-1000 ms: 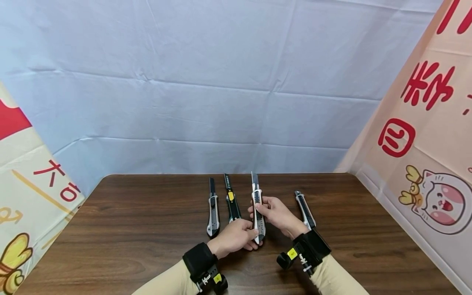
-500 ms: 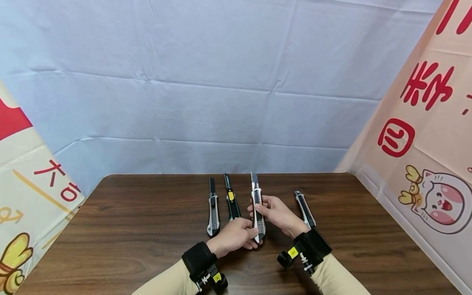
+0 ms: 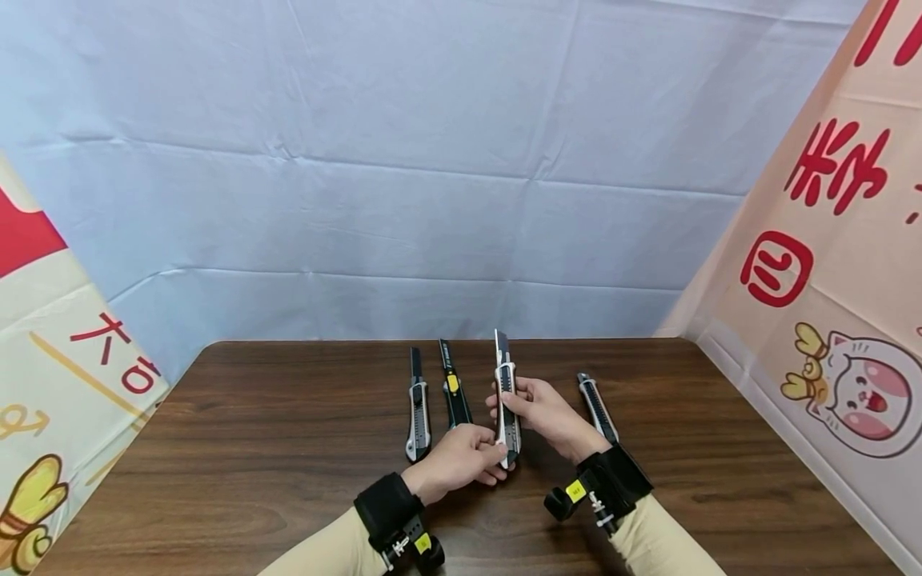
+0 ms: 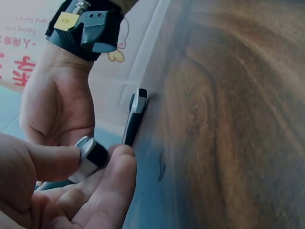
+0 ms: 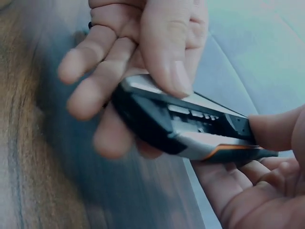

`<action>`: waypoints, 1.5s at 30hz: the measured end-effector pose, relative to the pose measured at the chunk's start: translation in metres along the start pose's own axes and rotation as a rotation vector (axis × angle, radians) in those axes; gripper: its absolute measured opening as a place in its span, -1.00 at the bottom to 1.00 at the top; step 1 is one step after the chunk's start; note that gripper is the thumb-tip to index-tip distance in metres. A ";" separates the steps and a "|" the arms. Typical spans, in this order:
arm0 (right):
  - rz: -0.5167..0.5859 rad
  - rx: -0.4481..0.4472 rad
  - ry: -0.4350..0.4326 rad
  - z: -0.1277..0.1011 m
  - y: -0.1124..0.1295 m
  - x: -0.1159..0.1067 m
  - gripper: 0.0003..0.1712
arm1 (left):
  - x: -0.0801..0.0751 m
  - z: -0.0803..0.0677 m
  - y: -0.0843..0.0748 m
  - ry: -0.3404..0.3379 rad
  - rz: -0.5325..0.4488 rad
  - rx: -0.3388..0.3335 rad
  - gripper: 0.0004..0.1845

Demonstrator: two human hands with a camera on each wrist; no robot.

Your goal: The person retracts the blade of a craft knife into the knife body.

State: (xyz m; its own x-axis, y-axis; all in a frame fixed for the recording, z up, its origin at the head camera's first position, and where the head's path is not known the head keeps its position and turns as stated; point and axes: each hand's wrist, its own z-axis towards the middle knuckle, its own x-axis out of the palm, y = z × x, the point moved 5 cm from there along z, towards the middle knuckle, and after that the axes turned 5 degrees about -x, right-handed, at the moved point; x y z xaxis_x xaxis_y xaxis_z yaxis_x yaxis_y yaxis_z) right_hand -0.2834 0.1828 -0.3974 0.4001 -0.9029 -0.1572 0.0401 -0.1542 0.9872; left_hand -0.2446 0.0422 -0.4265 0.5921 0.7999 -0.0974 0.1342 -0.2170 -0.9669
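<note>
A white-and-black utility knife (image 3: 507, 381) stands between my two hands over the middle of the table, its blade extended and pointing away from me. My left hand (image 3: 461, 460) pinches its near end between thumb and fingers. Farther up the handle, my right hand (image 3: 546, 414) grips it, the thumb lying on its face near the black slider. In the right wrist view the utility knife (image 5: 190, 145) shows a dark end cap, a slotted face and an orange line. The left wrist view shows the knife's butt end (image 4: 90, 160) between thumb and fingers, raised off the wood.
Left of my hands lie a grey-and-black utility knife (image 3: 418, 424) and a dark green one with a yellow slider (image 3: 454, 388), partly behind my left hand. Another utility knife (image 3: 596, 406) lies beyond my right wrist. Cloth hangs behind the wooden table (image 3: 252, 448).
The held utility knife has risen slightly, its blade tip a little higher in the head view, both hands keeping their grip. The knives on the table stay put.
</note>
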 end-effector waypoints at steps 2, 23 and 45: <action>0.007 0.019 0.005 0.000 -0.002 0.001 -0.49 | 0.000 0.000 0.000 -0.011 -0.007 0.003 -0.77; -0.016 -0.009 -0.044 -0.003 -0.008 0.005 -0.44 | 0.002 0.001 0.001 -0.018 -0.004 -0.016 -0.68; -0.013 -0.015 -0.009 -0.002 -0.008 0.007 -0.49 | 0.000 0.002 0.001 -0.013 0.033 -0.010 -0.73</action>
State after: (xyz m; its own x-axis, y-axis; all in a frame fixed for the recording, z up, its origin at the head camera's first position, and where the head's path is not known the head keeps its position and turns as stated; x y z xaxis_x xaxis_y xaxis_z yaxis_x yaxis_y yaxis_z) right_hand -0.2790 0.1787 -0.4066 0.3914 -0.9044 -0.1697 0.0586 -0.1596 0.9854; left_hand -0.2462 0.0433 -0.4278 0.5857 0.7997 -0.1321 0.1232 -0.2489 -0.9607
